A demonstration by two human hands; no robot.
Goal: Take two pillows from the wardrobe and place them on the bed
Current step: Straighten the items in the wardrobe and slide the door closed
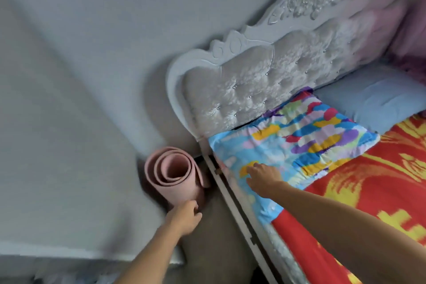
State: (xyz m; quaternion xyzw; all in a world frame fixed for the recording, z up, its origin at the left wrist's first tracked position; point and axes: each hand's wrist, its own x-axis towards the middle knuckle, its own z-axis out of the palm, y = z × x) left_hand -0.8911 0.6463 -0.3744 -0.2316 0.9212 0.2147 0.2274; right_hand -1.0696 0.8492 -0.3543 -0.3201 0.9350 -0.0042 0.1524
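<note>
A multicoloured pillow (pixel 297 140) lies flat on the bed at its head end, near the left edge. Beside it to the right lies a pale blue pillow (pixel 378 101), against the tufted headboard (pixel 260 80). My right hand (pixel 262 176) rests on the near left corner of the multicoloured pillow, fingers spread and pressing on the cloth. My left hand (pixel 184 217) hangs over the floor beside the bed, fingers loosely curled, close to a rolled mat and holding nothing that I can see. The bed (pixel 368 203) has a red and yellow patterned cover.
A rolled pink mat (pixel 175 175) stands on end in the corner between the wall and the bed frame. The bed's side rail (pixel 232 200) runs diagonally down the middle. Pink-purple curtain fabric (pixel 412 30) hangs at the far right.
</note>
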